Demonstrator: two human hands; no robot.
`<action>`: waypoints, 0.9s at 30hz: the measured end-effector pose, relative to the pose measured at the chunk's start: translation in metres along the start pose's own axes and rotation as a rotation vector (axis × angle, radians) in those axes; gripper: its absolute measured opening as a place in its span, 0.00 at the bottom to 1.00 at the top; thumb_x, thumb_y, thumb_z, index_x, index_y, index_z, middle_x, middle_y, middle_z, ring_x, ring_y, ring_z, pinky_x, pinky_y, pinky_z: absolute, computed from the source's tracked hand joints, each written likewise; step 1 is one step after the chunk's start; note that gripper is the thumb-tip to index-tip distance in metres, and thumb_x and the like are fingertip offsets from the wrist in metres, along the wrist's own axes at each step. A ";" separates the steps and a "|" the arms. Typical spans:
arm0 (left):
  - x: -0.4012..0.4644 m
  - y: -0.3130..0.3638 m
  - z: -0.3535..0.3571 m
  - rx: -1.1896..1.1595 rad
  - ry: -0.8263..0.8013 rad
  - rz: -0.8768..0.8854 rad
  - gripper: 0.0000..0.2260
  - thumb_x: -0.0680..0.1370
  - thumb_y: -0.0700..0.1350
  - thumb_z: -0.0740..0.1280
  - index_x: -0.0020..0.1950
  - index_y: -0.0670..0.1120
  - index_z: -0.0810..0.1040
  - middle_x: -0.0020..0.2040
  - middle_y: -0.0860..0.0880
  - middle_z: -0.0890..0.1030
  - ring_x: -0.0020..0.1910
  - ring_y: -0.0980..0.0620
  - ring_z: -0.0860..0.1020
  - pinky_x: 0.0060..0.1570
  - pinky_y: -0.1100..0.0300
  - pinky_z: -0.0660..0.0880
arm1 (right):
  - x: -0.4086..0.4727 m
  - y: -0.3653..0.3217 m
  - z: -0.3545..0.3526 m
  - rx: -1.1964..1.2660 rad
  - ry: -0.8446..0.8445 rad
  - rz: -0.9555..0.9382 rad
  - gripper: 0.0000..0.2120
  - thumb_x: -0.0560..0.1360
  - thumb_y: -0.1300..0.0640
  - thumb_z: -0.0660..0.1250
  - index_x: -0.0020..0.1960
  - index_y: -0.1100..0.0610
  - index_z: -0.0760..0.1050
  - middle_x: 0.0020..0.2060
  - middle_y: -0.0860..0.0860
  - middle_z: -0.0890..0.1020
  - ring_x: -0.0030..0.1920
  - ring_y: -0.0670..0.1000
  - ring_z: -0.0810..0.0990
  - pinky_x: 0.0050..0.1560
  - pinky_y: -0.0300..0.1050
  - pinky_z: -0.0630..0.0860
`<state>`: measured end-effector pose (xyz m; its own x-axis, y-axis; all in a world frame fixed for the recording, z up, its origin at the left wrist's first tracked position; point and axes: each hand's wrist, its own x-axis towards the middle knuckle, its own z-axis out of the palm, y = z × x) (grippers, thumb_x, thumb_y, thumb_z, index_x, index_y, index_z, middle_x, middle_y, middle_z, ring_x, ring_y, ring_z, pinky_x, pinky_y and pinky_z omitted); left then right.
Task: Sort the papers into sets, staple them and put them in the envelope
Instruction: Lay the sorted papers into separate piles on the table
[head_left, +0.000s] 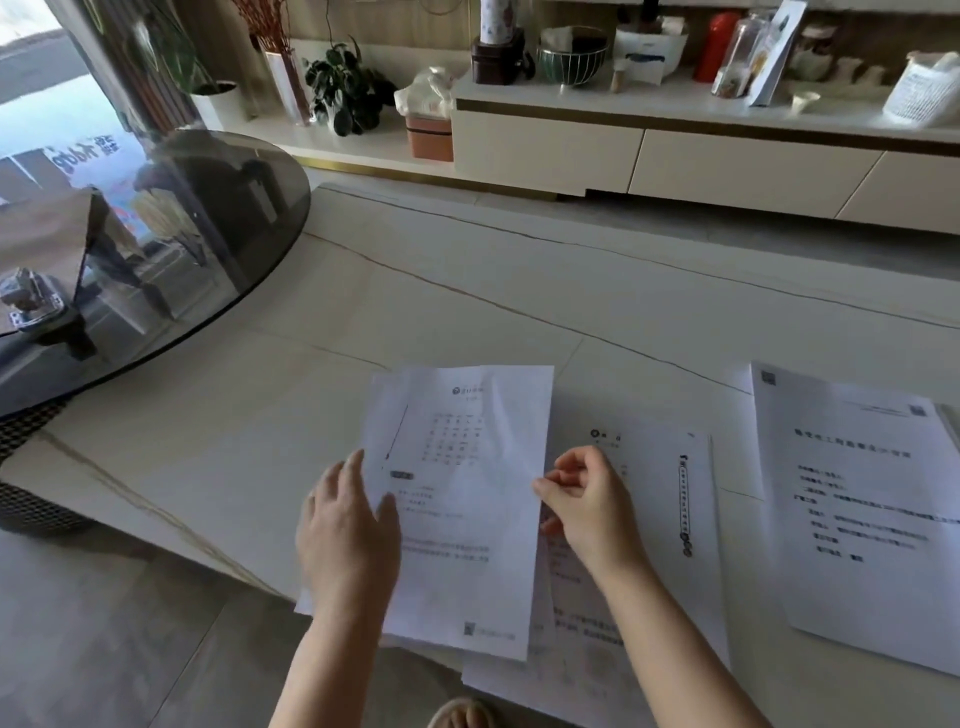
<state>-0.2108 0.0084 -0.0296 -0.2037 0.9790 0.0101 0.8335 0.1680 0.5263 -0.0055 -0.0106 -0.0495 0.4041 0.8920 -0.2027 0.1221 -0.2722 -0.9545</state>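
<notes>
Your left hand (345, 525) grips the printed sheet (462, 499) with its thumb on top, your right hand (582, 493) pinches its right edge. More papers (649, 519) lie flat just beyond your right fingers, on the table (467, 291).

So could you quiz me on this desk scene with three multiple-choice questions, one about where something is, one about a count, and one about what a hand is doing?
1. Where does the stapler sit?
A. on the dark glass round table at the left
B. on the papers at the right
C. on the white cabinet

2. How many hands hold the lifted sheet?
A. none
B. one
C. two

3. What is the right hand doing?
A. lying flat on the table
B. pinching the sheet's right edge
C. holding a pen

Answers:
1 A, the stapler rests on the glass top at the far left.
2 C, the left hand grips the left edge and the right hand the other.
3 B, its thumb and fingers close on the paper's edge.
</notes>
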 end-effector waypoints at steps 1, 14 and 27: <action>-0.004 0.007 0.004 0.024 -0.101 0.095 0.27 0.79 0.51 0.63 0.77 0.52 0.58 0.75 0.49 0.63 0.74 0.47 0.61 0.72 0.50 0.61 | 0.001 0.001 0.003 -0.001 0.007 -0.006 0.13 0.72 0.68 0.70 0.44 0.54 0.69 0.38 0.53 0.77 0.33 0.47 0.78 0.27 0.43 0.78; -0.038 0.050 0.057 0.460 -0.590 0.359 0.38 0.74 0.71 0.52 0.77 0.59 0.39 0.77 0.46 0.34 0.75 0.43 0.32 0.71 0.35 0.36 | 0.013 0.024 -0.081 -0.931 0.256 -0.154 0.25 0.73 0.51 0.71 0.66 0.64 0.72 0.67 0.61 0.72 0.70 0.63 0.65 0.63 0.54 0.67; -0.036 0.055 0.059 0.471 -0.581 0.341 0.39 0.73 0.71 0.54 0.77 0.59 0.39 0.78 0.46 0.35 0.76 0.42 0.35 0.71 0.35 0.40 | 0.009 0.045 -0.102 -1.171 0.052 -0.115 0.37 0.78 0.35 0.43 0.60 0.61 0.78 0.62 0.58 0.79 0.67 0.64 0.72 0.58 0.71 0.69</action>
<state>-0.1270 -0.0109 -0.0513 0.2907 0.8668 -0.4052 0.9560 -0.2453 0.1611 0.0962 -0.0516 -0.0717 0.3696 0.9245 -0.0932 0.9075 -0.3807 -0.1776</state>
